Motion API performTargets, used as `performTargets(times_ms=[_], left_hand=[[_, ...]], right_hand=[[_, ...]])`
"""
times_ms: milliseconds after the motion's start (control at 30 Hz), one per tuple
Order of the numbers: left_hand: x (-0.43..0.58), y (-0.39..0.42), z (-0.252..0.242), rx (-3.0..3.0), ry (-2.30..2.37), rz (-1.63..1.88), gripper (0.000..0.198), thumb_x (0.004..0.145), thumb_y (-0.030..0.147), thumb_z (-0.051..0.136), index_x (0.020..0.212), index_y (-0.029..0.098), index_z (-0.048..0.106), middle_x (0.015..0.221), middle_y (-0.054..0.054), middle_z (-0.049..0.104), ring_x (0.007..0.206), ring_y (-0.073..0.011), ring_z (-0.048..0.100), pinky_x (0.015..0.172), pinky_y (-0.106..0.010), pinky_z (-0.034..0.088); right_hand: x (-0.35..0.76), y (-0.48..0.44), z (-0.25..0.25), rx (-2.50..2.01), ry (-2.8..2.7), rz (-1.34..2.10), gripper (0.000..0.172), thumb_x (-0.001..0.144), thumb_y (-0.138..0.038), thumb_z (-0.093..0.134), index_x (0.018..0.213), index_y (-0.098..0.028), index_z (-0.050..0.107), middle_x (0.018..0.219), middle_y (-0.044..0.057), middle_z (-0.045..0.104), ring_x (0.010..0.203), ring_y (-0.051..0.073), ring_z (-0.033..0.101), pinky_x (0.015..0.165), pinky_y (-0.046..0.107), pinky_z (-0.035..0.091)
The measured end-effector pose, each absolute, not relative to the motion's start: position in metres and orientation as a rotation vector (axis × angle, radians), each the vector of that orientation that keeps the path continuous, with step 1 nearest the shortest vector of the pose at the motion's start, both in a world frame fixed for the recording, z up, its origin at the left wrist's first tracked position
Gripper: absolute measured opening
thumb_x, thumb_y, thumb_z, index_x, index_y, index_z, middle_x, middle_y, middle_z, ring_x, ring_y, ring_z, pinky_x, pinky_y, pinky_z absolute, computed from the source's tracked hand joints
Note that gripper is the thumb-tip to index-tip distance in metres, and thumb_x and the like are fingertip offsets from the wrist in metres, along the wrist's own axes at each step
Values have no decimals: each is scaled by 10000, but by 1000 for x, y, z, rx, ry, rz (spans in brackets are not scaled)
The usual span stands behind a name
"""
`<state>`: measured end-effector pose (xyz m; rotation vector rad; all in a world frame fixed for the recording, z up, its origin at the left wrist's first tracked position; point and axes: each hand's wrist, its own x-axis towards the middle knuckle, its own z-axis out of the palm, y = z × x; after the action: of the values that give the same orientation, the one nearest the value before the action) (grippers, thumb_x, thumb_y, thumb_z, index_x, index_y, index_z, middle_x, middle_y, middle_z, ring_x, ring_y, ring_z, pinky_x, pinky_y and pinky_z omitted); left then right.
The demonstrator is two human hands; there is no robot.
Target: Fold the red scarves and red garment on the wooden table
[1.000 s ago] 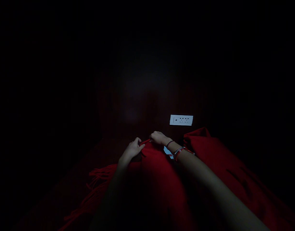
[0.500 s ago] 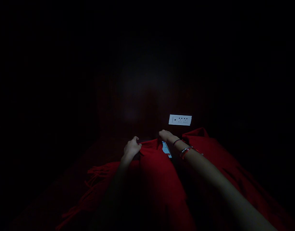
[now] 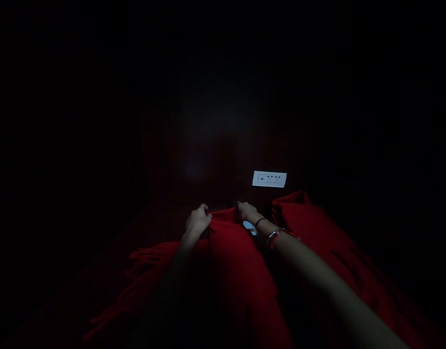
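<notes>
A red fringed scarf [image 3: 237, 257] stretches from the far edge of the surface toward me, its tassels spread at the left. My left hand [image 3: 198, 220] is closed on the far left corner of its folded strip. At the far right corner, my right hand [image 3: 246, 211] pinches the same edge, so the cloth is held between both hands. Bracelets circle my right wrist. Just under that wrist, a white card-like item with a red patch [image 3: 250, 228] shows in part; the scarf and arm hide the rest.
Another stretch of red cloth [image 3: 317, 228] lies to the right, folded at its far end. A white socket plate [image 3: 269, 179] is set in the dark upright panel behind. Most of the surroundings are too dark to make out.
My right hand has come slightly down onto the scarf's far right corner, covering more of the white item. The view has shifted a little; my left hand keeps its hold.
</notes>
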<state>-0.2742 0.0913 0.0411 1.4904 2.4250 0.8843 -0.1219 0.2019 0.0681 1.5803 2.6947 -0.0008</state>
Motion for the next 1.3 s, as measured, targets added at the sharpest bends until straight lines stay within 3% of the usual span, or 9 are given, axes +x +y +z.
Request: performTargets(times_ms=[200, 333, 400, 533, 767, 867, 1000, 1133, 1300], left_hand=[[-275, 91, 41, 1487, 2436, 895, 287, 763, 283, 435, 1033, 219, 508, 931, -59, 632, 792, -162, 591, 625, -227, 417], [-274, 90, 42, 1503, 2461, 863, 286, 757, 289, 433, 1022, 215, 511, 953, -69, 631, 816, -182, 592, 642, -248, 423], [-273, 90, 42, 1509, 2467, 845, 289, 758, 292, 428, 1025, 216, 508, 959, -71, 631, 825, -191, 593, 645, -255, 426], [-272, 91, 42, 1529, 2467, 823, 292, 763, 284, 415, 1034, 220, 504, 969, -76, 630, 840, -193, 593, 657, -257, 427], [-270, 89, 43, 1497, 2473, 799, 284, 771, 284, 416, 1033, 227, 511, 986, -74, 623, 849, -184, 591, 656, -245, 427], [-269, 88, 44, 1497, 2468, 783, 282, 769, 282, 412, 1024, 227, 518, 976, -68, 625, 836, -186, 592, 645, -246, 428], [-270, 88, 45, 1502, 2460, 798, 277, 766, 281, 409, 1010, 224, 526, 955, -64, 631, 816, -182, 595, 642, -244, 431], [-271, 87, 45, 1481, 2466, 800, 269, 767, 284, 415, 1005, 233, 529, 963, -56, 631, 815, -168, 596, 641, -230, 432], [-269, 85, 48, 1464, 2523, 752, 266, 767, 301, 411, 997, 236, 527, 967, -63, 628, 848, -193, 592, 645, -247, 435]], right_hand=[[-122, 214, 67, 1720, 2640, -271, 313, 667, -140, 598, 978, -108, 602, 943, 147, 639, 770, 194, 635, 571, 207, 486], [-124, 217, 64, 1754, 2586, -461, 268, 674, -129, 589, 937, -88, 609, 817, 107, 663, 570, 132, 623, 476, 178, 475], [-124, 214, 62, 1773, 2568, -506, 328, 670, -142, 594, 991, -83, 577, 843, 111, 659, 548, 123, 613, 454, 176, 469], [-124, 208, 58, 1796, 2633, -445, 549, 636, -130, 617, 1153, -77, 439, 954, 149, 625, 626, 148, 627, 473, 179, 457], [-116, 196, 55, 1810, 2720, -321, 442, 714, -180, 532, 1136, -117, 417, 1059, 163, 570, 921, 229, 585, 614, 215, 447], [-112, 189, 44, 1851, 2772, -320, 577, 714, -275, 542, 1217, -107, 312, 1058, 164, 565, 937, 253, 571, 656, 249, 444], [-111, 184, 34, 1781, 2889, -349, 653, 719, -157, 502, 1291, -95, 193, 1060, 168, 563, 952, 218, 565, 684, 219, 426], [-113, 180, 36, 1802, 2834, -226, 587, 743, -108, 450, 1288, -119, 232, 1044, 172, 571, 936, 216, 575, 675, 238, 433], [-112, 180, 43, 1786, 2732, -104, 351, 777, -137, 423, 1121, -124, 491, 1032, 181, 586, 946, 241, 576, 680, 271, 456]])
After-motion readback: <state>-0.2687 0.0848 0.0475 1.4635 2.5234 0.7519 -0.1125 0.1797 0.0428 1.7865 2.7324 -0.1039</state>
